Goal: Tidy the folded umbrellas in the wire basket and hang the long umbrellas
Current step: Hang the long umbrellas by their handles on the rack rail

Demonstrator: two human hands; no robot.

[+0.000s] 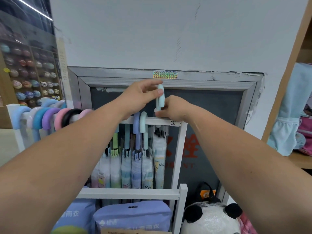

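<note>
Pale wall [135,39], grey-framed dark panel [211,105], wooden shelving [287,73].

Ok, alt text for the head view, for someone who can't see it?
The left grip and right grip hold a mint long umbrella by its crook handle, just above the white rack's top rail. Two hooked umbrellas hang just left; a panda plush sits below right.

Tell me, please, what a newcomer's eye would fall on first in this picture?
Both hands meet at centre: the left hand grips a mint hooked umbrella handle held just above the white rail, while the right hand pinches its lower end. To the left, a row of coloured hooked handles hangs side by side, and a panda plush sits at bottom right.
</note>
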